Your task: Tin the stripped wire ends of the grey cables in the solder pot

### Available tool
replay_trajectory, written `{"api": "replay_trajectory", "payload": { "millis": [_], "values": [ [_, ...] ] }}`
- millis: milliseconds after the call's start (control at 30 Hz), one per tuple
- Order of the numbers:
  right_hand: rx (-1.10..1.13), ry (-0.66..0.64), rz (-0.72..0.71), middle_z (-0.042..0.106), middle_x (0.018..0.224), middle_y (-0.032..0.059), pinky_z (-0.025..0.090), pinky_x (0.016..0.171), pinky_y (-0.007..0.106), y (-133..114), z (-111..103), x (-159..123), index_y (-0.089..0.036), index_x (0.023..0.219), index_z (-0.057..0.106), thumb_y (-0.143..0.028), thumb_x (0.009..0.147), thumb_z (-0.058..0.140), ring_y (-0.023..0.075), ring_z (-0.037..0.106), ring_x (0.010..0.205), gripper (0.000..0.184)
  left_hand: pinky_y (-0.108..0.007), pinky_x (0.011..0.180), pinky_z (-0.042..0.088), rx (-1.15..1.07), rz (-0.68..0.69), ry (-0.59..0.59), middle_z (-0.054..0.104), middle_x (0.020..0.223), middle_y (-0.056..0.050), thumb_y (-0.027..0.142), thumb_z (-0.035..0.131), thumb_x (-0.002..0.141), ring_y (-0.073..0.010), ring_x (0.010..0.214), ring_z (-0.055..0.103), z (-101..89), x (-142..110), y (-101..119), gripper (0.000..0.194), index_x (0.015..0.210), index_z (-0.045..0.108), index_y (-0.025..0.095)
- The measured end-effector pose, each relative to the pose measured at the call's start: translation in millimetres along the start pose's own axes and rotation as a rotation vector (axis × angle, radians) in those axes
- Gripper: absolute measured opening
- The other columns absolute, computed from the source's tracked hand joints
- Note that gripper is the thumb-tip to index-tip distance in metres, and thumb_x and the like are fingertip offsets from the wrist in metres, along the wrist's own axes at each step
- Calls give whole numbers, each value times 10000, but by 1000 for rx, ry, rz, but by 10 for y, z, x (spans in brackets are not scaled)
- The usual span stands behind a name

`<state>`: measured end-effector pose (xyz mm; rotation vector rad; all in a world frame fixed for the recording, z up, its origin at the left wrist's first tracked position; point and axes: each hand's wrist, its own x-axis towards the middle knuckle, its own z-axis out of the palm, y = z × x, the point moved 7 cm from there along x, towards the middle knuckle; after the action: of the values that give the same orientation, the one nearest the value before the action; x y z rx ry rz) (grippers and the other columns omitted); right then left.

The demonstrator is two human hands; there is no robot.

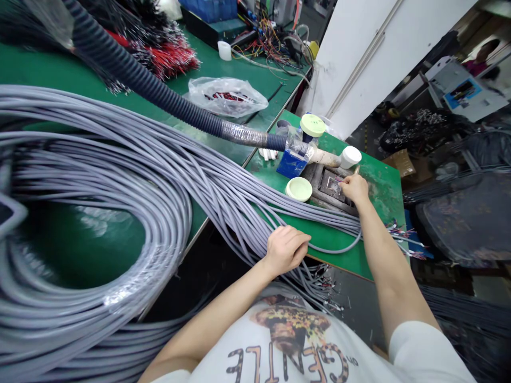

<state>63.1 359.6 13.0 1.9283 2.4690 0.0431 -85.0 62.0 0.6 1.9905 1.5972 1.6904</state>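
My left hand (285, 247) is closed at the front edge of the green bench, its fingers curled around a grey cable (335, 250) that comes out beside the thumb. From there the cable bends up towards my right forearm. My right hand (355, 189) pinches thin wires at a cable end, partly hidden by the fingers. These wires are over a grimy, rectangular solder pot (329, 183) with a shiny patch in its well. A thick bundle of grey cables (239, 186) runs between my hands, its stripped, coloured wire ends (403, 234) lying to the right of my forearm.
A ribbed black hose (159, 93) ends above the pot, propped by a blue box (292, 164). Around it stand a pale shallow dish (298, 189), a white cup (350, 157) and a yellow-lidded jar (312, 125). Coiled cables (167, 223) fill the left; a plastic bag (227, 97) lies behind.
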Motion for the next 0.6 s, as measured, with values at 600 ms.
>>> {"api": "replay_trajectory", "payload": {
  "millis": [600],
  "values": [
    [1035,147,-219,553,626,-32,361,610,264,-178,-992,-1424,-184,649,696,-280,709,723,115,493,616,117,-317,733,470,-551,-379,125,694,792,-37,209,640,825,-157,755,610,64,164,-89,83,883,699,203]
  ]
}}
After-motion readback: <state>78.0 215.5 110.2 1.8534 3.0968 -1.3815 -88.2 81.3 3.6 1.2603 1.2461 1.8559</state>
